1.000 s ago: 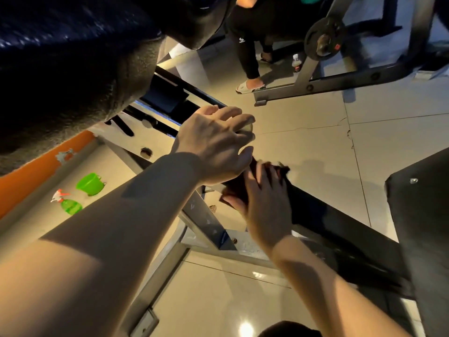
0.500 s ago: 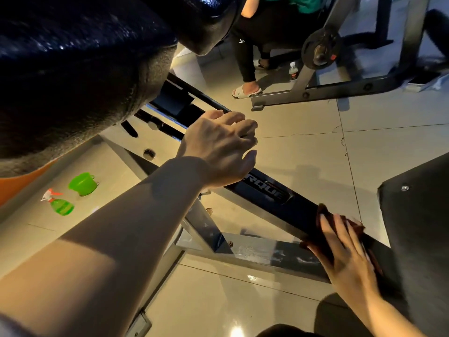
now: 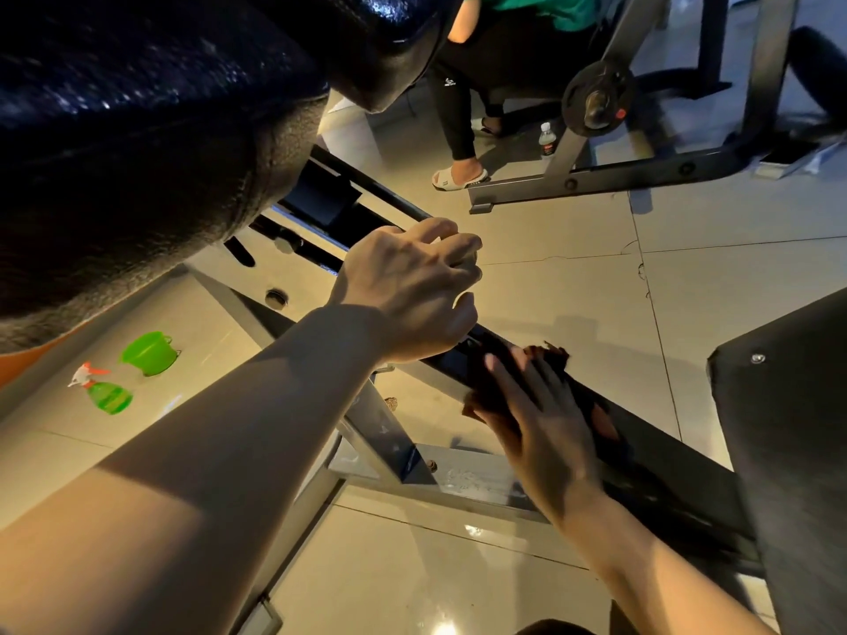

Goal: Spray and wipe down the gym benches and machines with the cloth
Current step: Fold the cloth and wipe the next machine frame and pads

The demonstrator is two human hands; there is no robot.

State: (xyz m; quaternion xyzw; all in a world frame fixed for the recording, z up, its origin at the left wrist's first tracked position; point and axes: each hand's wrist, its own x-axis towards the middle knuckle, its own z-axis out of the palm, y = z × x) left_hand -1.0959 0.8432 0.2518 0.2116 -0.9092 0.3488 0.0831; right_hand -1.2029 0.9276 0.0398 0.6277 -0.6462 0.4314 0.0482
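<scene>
A: Progress check. The right hand (image 3: pixel 545 433) lies flat, fingers straight and spread, pressing a dark cloth (image 3: pixel 497 396) against the black frame rail (image 3: pixel 651 437) of the bench. So wiping is under way on this rail

B: And the left?

A: The left hand (image 3: pixel 408 286) sits on the same rail higher up, fingers curled over it, apparently bracing. Whether it actually clamps the bar I cannot tell; the underside of the fingers is hidden

B: Spray bottle?

A: The green spray bottle (image 3: pixel 103 391) lies on its side on the floor (image 3: pixel 573 286), well apart from both hands, next to a small green cup (image 3: pixel 149 352). Neither hand holds it. My guess: spraying for this part is finished or skipped, only wiping now

B: Where is the cloth relative to the hands?

A: Under the right palm and fingers, its edge poking out beyond the fingertips, just below the left hand's thumb. The two hands are near, not touching

B: What is left?

A: Plenty, I'd judge. The padded bench (image 3: pixel 151 130) above, the grey cross members (image 3: pixel 458 478) below, and the other machine (image 3: pixel 596 167) behind, where a seated person (image 3: pixel 463 121) is. Whether any of those are already wiped, no telling
</scene>
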